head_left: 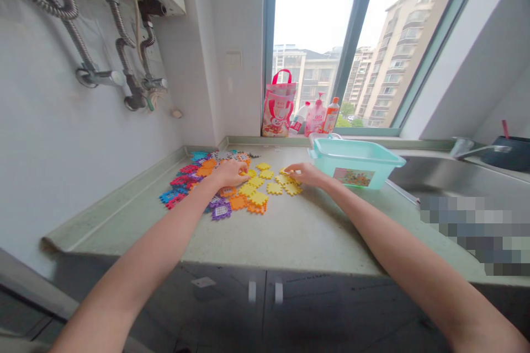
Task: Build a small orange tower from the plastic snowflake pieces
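Flat toy building tiles with toothed edges lie spread over the counter. My left hand is closed at the right side of the mixed pile, its fingers curled on a yellow tile. To the right, my right hand reaches in with fingers bent down onto a cluster of yellow tiles; whether it grips one is hard to see. Between the hands lie more yellow tiles. Orange tiles and a purple tile sit nearer me. Red tiles and blue tiles lie left of my left wrist.
A mint-green plastic tub stands right of my right hand, beside the steel sink. On the windowsill are a pink bag, a pink pump bottle and an orange-capped bottle. Metal hoses hang from a wall unit.
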Demonstrator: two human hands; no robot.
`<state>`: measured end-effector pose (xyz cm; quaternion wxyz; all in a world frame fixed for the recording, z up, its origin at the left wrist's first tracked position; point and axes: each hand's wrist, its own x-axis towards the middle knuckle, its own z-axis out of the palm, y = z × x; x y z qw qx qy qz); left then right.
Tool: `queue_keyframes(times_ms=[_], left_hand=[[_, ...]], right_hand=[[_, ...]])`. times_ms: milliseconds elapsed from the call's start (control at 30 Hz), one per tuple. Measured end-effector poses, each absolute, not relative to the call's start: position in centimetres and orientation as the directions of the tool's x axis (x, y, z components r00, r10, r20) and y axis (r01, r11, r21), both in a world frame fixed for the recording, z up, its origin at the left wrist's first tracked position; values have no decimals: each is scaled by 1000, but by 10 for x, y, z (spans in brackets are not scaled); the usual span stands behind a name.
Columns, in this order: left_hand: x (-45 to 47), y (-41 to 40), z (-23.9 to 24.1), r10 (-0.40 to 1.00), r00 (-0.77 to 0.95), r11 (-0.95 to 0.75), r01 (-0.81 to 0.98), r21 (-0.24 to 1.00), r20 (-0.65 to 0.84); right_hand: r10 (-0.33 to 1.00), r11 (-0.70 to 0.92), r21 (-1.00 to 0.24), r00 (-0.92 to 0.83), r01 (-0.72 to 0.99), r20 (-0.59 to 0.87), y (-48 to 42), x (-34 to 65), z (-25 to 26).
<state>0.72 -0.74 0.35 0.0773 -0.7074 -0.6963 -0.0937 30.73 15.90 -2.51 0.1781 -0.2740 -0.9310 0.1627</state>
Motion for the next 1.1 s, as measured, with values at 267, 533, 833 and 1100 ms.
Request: queue_keyframes(times_ms=[267,533,833,1100], left_hand=[[6,-25,27,923,161,-242,949,202,349],[19,-18,12,951,269,-299,924,239,153],[1,-4,0,973,149,-184,960,209,176],[9,-4,-1,970,129,-165,972,169,206]], right_hand=[[506,858,-313,-777,409,373,145,299,-30],[278,960,-87,-852,267,443,124,295,-17],[27,995,-93,-858,-24,513,59,265,-9],[207,975,-162,-893,153,399,62,256,-15]])
